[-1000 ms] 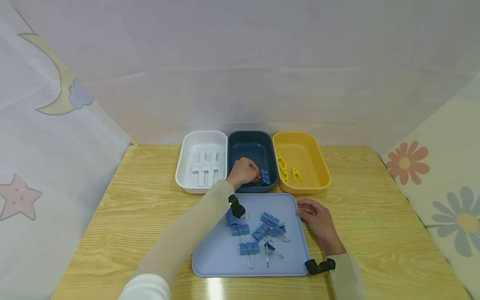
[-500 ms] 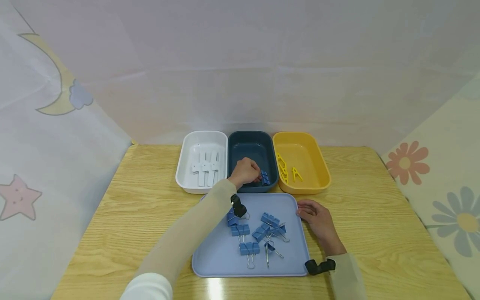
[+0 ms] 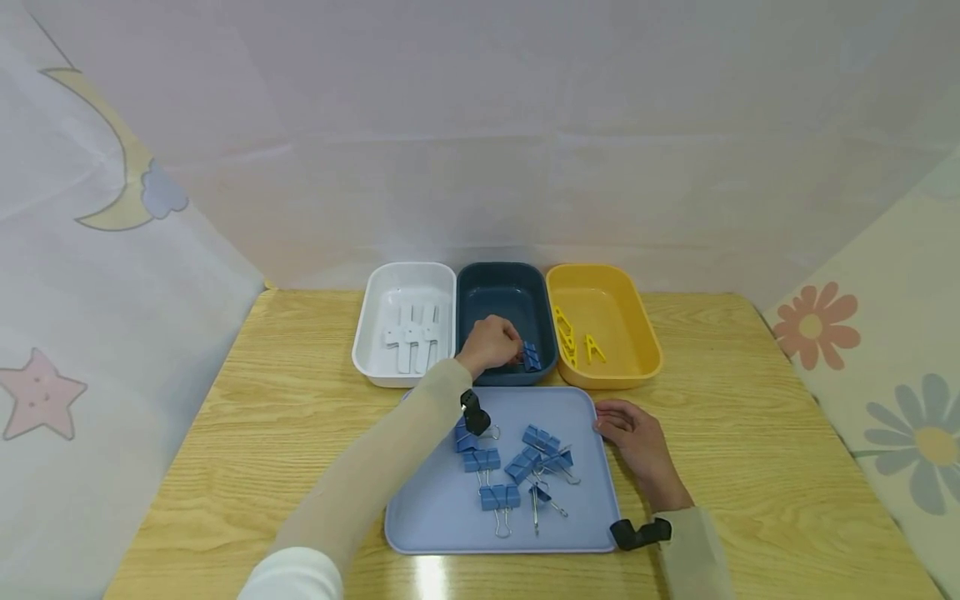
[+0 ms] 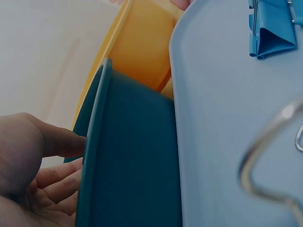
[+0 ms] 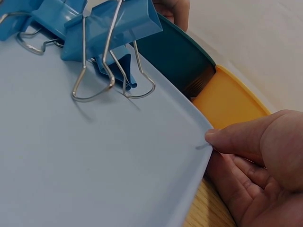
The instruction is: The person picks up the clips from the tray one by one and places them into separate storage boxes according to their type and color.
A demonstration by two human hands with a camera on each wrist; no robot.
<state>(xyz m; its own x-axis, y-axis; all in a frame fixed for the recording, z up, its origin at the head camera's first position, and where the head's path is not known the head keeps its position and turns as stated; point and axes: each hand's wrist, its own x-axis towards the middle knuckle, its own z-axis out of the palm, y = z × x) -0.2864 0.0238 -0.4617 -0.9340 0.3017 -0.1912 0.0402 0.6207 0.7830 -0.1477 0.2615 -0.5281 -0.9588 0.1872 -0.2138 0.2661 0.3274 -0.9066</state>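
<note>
My left hand (image 3: 491, 342) reaches into the dark blue bin (image 3: 501, 271), pinching at the handle end of a blue binder clip (image 3: 531, 357) low in that bin. In the left wrist view, the bin wall (image 4: 132, 156) hides the fingertips and the clip. My right hand (image 3: 637, 442) grips the upper right edge of the light blue tray (image 3: 435, 525); the right wrist view has its thumb (image 5: 232, 137) on the rim and its fingers beneath. Several blue binder clips with silver wire handles lie on the tray, among them one binder clip (image 3: 499, 497) near the middle.
A white bin (image 3: 363, 333) with several white pieces stands left of the dark blue bin. To its right, a yellow bin (image 3: 615, 312) contains yellow clips (image 3: 594, 348). All three line up behind the tray on a wooden table (image 3: 757, 467), with a pale curtain (image 3: 480, 192) beyond.
Within the dark blue bin, my left hand has shifted very slightly right, and the clip beside its fingers has moved a little. My right hand stays at the tray edge.
</note>
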